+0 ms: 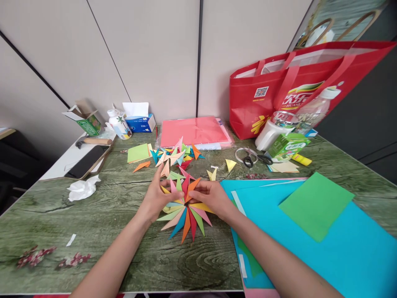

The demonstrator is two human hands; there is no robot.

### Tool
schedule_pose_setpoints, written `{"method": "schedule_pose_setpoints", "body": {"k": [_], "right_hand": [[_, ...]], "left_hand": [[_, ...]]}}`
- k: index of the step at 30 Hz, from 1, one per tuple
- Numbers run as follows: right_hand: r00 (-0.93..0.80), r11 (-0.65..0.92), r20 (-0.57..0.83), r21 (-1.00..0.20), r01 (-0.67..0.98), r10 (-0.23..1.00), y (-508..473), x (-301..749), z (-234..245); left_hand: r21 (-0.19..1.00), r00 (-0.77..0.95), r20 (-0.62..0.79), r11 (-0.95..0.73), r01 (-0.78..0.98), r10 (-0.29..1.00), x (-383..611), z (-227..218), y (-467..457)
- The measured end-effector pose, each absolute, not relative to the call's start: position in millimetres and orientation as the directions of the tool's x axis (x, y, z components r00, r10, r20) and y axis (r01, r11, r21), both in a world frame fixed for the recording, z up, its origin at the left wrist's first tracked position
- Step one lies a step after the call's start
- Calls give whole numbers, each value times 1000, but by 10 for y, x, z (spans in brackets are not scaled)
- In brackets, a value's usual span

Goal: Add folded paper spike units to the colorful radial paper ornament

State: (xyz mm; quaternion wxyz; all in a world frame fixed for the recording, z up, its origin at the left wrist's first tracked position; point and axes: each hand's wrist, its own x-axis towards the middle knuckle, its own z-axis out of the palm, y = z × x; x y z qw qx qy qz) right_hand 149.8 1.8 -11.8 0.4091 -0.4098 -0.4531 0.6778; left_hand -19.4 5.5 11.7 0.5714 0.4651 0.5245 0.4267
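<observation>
A round paper star [187,219] made of many folded, pointed pieces in several colours lies at the table's middle, its tips fanned outward. My left hand [161,193] grips its upper left side, the thumb pressed on the pieces near the centre. On the upper right, my right hand [214,196] pinches the star by an orange piece, with fingers curled behind it. Just beyond the hands sits a pile of loose folded paper pieces [173,157]. A few yellow folded pieces [230,165] rest to the right of that pile.
Blue paper sheets [279,231] with a green square [316,207] cover the right side. Scissors [248,160], a green box [287,145] and a red bag [260,95] stand behind. At left are a phone [87,161], crumpled tissue [83,188] and a hammer [94,141].
</observation>
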Motion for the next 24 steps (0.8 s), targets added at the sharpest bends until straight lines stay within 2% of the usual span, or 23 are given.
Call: {"method": "schedule_pose_setpoints", "body": {"k": [5, 12, 20, 24], "right_hand": [[-344, -216, -154, -965, -148, 926, 12, 1509, -138], [-370, -227, -167, -966, -124, 914, 21, 1515, -138], [-402, -234, -181, -968, -87, 898, 29, 1551, -157], [-351, -252, -185, -955, -156, 918, 34, 1539, -100]], "left_hand": [[975, 34, -212, 209, 80, 977, -192, 127, 53], [979, 32, -146, 140, 147, 989, -187, 151, 49], [978, 63, -162, 152, 141, 985, -171, 183, 39], [983, 54, -165, 160, 95, 985, -164, 178, 43]]}}
